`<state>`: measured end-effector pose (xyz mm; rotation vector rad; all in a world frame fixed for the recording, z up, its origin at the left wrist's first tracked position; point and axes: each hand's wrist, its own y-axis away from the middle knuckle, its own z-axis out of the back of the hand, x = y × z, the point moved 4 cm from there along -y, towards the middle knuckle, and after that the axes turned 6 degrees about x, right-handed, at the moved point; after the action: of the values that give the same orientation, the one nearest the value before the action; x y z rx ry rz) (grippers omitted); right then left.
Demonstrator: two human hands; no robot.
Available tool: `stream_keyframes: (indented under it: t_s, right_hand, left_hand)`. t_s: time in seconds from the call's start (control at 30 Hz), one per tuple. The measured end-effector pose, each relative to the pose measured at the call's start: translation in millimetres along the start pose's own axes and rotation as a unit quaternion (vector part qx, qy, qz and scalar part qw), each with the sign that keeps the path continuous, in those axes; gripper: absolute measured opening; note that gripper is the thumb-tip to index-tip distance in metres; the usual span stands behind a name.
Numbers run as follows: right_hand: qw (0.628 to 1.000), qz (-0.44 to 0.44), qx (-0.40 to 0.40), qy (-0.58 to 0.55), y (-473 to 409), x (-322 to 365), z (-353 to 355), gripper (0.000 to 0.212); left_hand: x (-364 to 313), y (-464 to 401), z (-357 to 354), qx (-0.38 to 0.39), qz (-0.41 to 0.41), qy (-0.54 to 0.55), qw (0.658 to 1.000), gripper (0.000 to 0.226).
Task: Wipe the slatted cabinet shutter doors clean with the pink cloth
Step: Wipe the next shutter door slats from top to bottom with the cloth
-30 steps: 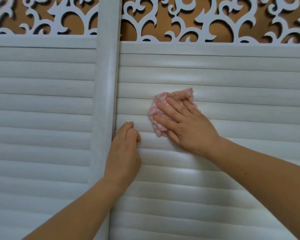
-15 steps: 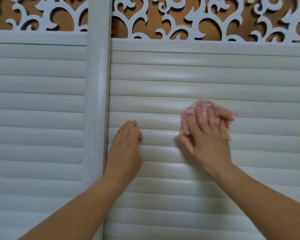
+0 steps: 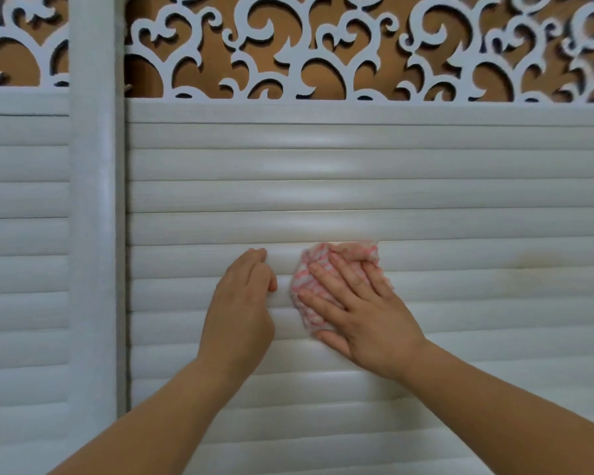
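Biggest thing in shot is the right shutter door (image 3: 426,200), white slats w/ a faint woodgrain, each one rounded and a bit glossy, grooves running sideways between them. There's a faint brownish smudge (image 3: 528,265) out to the right on one slat, prob still needs a pass. Left shutter door (image 3: 21,269) is the same build, split off by a plain white vertical post (image 3: 91,234). Above both runs a white scrollwork fretwork panel (image 3: 323,46) over a tan backing, lots of curly cutouts.

Right hand (image 3: 360,310) lies flat, fingers spread and straight, pressing the pink cloth (image 3: 309,279) onto the slats mid-door. Left hand (image 3: 244,303) sits just beside it, touching the slats w/ fingers loosely curled, holding nothing, looks like it's bracing.

Cloth is pink/white checked, bunched up and soft, super light imo. Should squish into the grooves fine, but a flat palm could let it slip out, so keep the fingertips on top of the wad.
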<state>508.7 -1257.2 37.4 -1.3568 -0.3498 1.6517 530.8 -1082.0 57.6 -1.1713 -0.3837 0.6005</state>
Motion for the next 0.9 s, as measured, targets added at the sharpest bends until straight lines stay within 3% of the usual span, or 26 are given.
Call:
stream_keyframes:
  t_s: [0.3, 0.43, 0.5, 0.57, 0.63, 0.73, 0.83, 0.9]
  right_hand:
    - [0.97, -0.23, 0.051, -0.066, 53.8, -107.7, 0.1, 0.063]
    - [0.896, -0.422, 0.035, -0.135, 54.2, -132.8, 9.4, 0.07]
    - [0.865, -0.472, 0.038, -0.167, 37.7, -124.1, 12.5, 0.067]
    - [0.877, -0.446, 0.034, -0.179, 14.3, -106.2, 13.4, 0.072]
    - [0.914, -0.371, 0.012, -0.164, -5.5, -89.5, 16.3, 0.074]
    - [0.96, -0.259, -0.001, -0.11, -15.8, -82.7, 20.6, 0.062]
    - [0.979, -0.189, -0.009, -0.078, -5.1, -98.5, 22.9, 0.054]
    - [0.979, -0.187, -0.006, -0.084, 11.0, -120.2, 19.5, 0.055]
  left_hand:
    - [-51.4, -29.7, -41.9, 0.036, -0.084, -0.045, 0.995, 0.037]
    - [-58.3, -31.5, -48.2, 0.021, -0.077, -0.049, 0.996, 0.051]
    - [-59.7, -32.2, -49.5, 0.013, -0.081, -0.055, 0.995, 0.056]
    - [-61.7, -33.8, -50.1, 0.001, -0.084, -0.056, 0.995, 0.052]
    - [-64.1, -34.7, -50.7, -0.012, -0.085, -0.056, 0.995, 0.04]
    - [-69.1, -36.9, -54.9, -0.025, -0.062, -0.067, 0.996, 0.028]
    - [-77.5, -40.9, -58.2, -0.037, -0.03, -0.068, 0.997, 0.028]
    - [-90.6, -44.5, -63.0, -0.034, -0.043, -0.071, 0.996, 0.027]
